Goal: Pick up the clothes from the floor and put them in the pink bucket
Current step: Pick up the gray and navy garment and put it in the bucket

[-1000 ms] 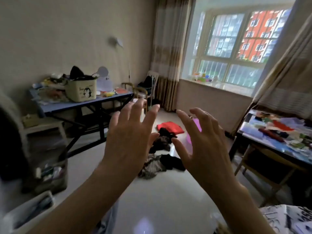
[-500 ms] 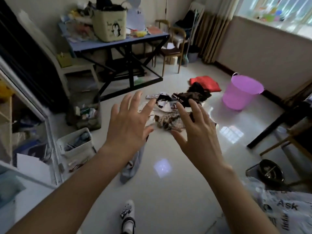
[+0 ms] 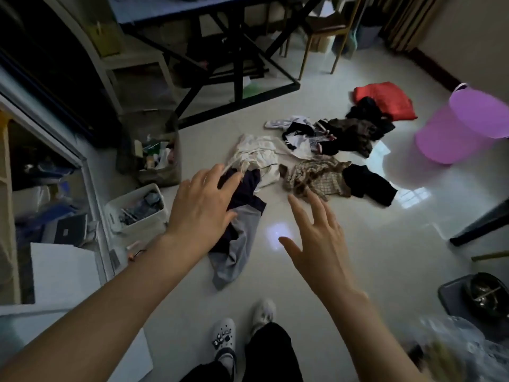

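Note:
Several clothes lie scattered on the glossy white floor. Nearest is a grey and dark navy garment (image 3: pixel 237 244), partly under my left hand (image 3: pixel 202 208), which hovers over it with fingers spread and empty. Beyond it lie a cream garment (image 3: pixel 257 155), a brown checked shirt (image 3: pixel 316 176), a black piece (image 3: pixel 369 184), a dark pile (image 3: pixel 349 133) and a red garment (image 3: pixel 385 99). My right hand (image 3: pixel 316 241) is open above bare floor, near the checked shirt. The pink bucket (image 3: pixel 462 128) stands at the right, past the clothes.
A blue-topped table with a black frame (image 3: pixel 220 51) and a wooden chair (image 3: pixel 325 31) stand at the back. A fabric bin (image 3: pixel 154 153) and a white box (image 3: pixel 137 208) of small items sit left. A dark table leg (image 3: pixel 482 224) and a tray (image 3: pixel 479 299) are right. My shoes (image 3: pixel 242 329) are below.
The view has tilted down from the room to the floor and come closer to the clothes. Both hands have dropped toward the floor, the left now over the grey and navy garment.

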